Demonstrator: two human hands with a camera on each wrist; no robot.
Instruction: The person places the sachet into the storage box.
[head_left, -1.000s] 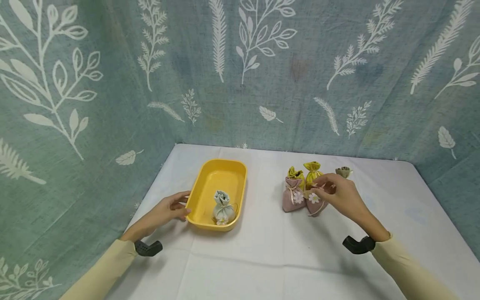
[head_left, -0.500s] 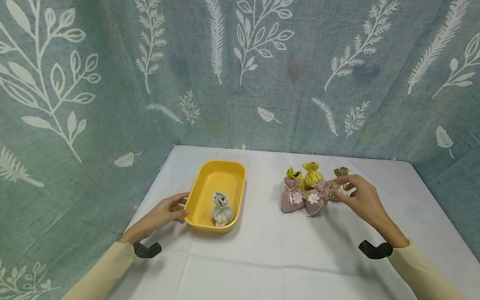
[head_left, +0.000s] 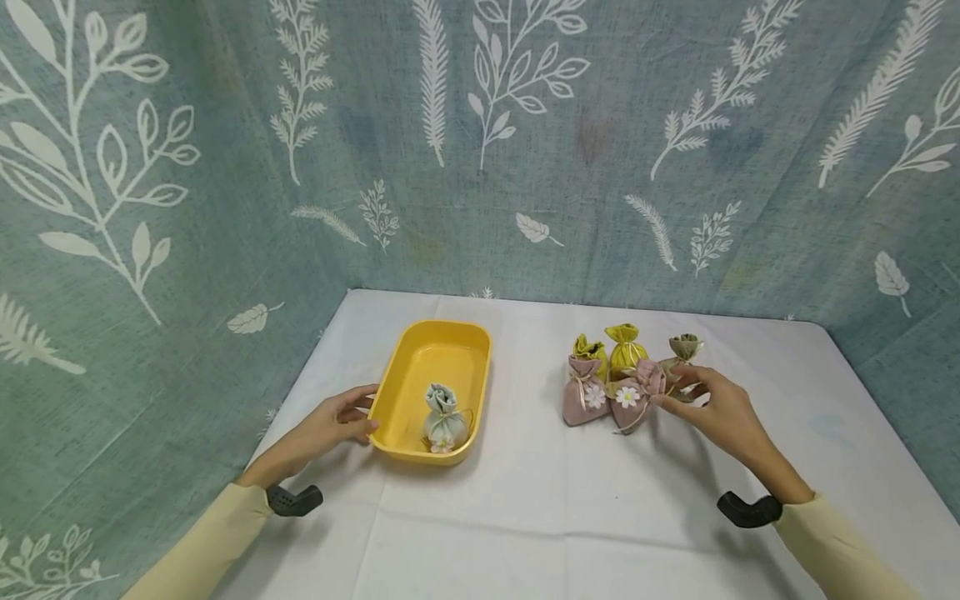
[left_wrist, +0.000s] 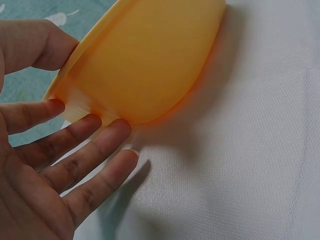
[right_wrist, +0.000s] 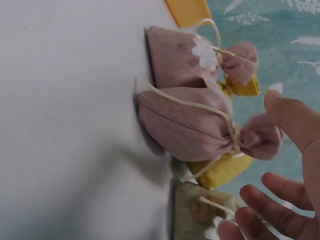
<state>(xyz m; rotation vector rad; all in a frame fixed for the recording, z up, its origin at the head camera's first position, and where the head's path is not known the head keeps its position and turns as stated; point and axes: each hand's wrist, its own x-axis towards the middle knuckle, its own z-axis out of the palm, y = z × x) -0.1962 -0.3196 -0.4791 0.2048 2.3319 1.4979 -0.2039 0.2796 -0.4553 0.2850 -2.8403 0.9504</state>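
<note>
My left hand rests against the left side of a yellow tray; in the left wrist view its spread fingers touch the outer wall and the thumb meets the rim. Inside the tray stands a pale grey-green drawstring pouch with a flower. My right hand is beside a tilted pink drawstring pouch, thumb near its gathered top. The right wrist view shows thumb and fingers apart, nothing between them. Those fingers reach toward a grey-green pouch, partly hidden by the hand in the head view.
Left of the tilted pouch stands another pink pouch with a white flower. Two yellow pouches are right behind the pink ones. A white cloth covers the table, with a patterned blue-green curtain behind and at the sides.
My right hand has moved right from the tilted pink pouch's gathered top, which now shows, and lowered slightly since half a second ago. The left hand keeps its place at the tray.
</note>
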